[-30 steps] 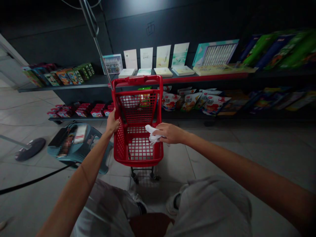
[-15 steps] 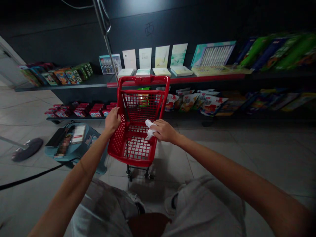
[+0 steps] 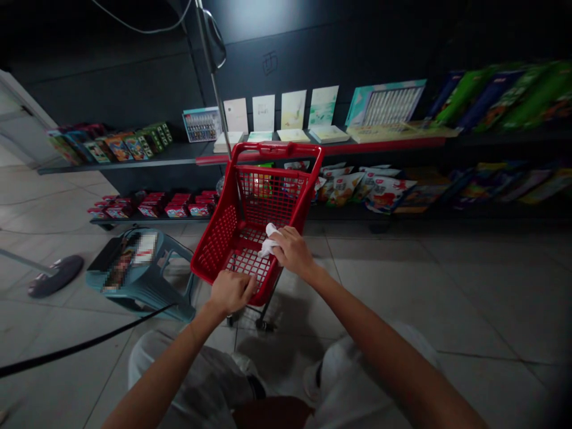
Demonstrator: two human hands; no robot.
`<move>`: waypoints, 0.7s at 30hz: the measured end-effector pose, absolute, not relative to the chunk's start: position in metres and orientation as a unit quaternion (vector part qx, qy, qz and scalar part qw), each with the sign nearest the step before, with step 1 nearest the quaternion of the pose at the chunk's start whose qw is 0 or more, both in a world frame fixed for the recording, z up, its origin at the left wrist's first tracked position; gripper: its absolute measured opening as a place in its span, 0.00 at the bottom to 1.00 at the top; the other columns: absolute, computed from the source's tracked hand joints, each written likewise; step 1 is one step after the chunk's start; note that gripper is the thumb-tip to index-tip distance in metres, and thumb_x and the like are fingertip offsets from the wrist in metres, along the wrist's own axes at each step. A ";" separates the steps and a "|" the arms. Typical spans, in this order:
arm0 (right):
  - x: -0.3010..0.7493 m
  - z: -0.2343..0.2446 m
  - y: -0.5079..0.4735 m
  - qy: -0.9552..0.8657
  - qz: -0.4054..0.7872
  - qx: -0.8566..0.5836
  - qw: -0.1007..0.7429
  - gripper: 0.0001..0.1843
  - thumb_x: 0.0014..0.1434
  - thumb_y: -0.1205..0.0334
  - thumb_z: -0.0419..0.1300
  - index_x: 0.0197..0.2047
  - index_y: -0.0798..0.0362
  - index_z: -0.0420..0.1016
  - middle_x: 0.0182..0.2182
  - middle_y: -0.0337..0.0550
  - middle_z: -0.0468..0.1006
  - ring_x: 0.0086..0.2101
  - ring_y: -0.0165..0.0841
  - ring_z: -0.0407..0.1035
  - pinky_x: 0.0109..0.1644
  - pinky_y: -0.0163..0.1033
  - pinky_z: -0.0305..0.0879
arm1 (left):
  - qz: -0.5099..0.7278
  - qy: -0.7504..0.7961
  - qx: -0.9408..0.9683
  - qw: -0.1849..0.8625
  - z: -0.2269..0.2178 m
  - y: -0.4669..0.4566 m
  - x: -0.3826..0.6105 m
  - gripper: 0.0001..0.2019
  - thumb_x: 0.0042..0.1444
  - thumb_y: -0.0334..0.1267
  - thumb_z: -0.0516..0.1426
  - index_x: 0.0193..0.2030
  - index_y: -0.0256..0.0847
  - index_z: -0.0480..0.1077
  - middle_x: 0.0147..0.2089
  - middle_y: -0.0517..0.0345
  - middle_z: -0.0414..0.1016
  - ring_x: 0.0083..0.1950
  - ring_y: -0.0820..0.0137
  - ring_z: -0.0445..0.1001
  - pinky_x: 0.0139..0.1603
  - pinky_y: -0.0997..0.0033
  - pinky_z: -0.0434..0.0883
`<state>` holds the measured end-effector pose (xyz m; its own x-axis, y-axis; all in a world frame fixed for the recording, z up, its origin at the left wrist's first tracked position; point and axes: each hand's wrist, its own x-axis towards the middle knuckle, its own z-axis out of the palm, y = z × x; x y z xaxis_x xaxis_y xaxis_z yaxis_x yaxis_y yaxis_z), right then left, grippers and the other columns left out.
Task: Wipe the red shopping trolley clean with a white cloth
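A red plastic shopping cart (image 3: 213, 245) with lattice walls stands in front of me, turned at a slant. My left hand (image 3: 233, 291) is closed over its near rim, the fingers bent inward across the edge. A crumpled white cloth (image 3: 269, 245) is bunched in my right hand (image 3: 292, 253), which is at the cart's right side rim. Some of the cloth sticks out past the fingers, over the basket. Whether the cloth touches the cart wall, I cannot tell.
A grey-blue plastic stool (image 3: 152, 292) with items on top stands left of the cart. Behind is a shelf (image 3: 384, 143) with books, boxes and snack bags. A metal pole (image 3: 214, 89) rises behind the cart; a round stand base (image 3: 56, 276) lies far left.
My left hand has moved from the cart's left side rim to its near rim. The cart has turned and its handle end has shifted right. My right hand still holds the cloth.
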<state>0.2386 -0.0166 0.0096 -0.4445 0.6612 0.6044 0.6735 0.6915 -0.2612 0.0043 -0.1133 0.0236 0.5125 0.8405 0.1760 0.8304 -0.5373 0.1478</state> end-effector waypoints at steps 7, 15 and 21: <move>0.250 0.029 -0.011 -0.882 -0.019 -0.384 0.271 0.09 0.66 0.62 0.56 0.42 0.52 0.79 0.40 0.49 0.81 0.46 0.43 0.66 0.56 0.47 0.58 | 0.187 0.361 0.913 -0.021 0.011 -0.098 -0.018 0.22 0.71 0.39 0.49 0.23 0.43 0.65 0.22 0.58 0.73 0.22 0.71 0.67 0.27 0.64 0.56; 0.299 0.052 0.030 -0.831 -0.066 -0.474 0.282 0.11 0.64 0.63 0.56 0.39 0.54 0.81 0.39 0.53 0.82 0.48 0.46 0.67 0.57 0.49 0.60 | 0.192 0.357 0.914 -0.003 0.012 -0.084 -0.032 0.22 0.68 0.38 0.50 0.20 0.42 0.61 0.19 0.60 0.67 0.21 0.72 0.63 0.27 0.66 0.54; 0.320 0.080 0.043 -0.814 -0.026 -0.567 0.119 0.17 0.67 0.58 0.56 0.35 0.56 0.83 0.39 0.60 0.84 0.47 0.49 0.73 0.56 0.53 0.59 | 0.220 0.371 0.902 0.001 0.008 -0.074 -0.044 0.22 0.69 0.39 0.48 0.21 0.42 0.61 0.21 0.59 0.68 0.22 0.73 0.64 0.27 0.66 0.56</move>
<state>0.3197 0.0431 0.0803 -0.3277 0.9180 0.2234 0.9305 0.3546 -0.0921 -0.0444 -0.0741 0.0083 0.6280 0.6698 0.3963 0.6686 -0.7249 0.1657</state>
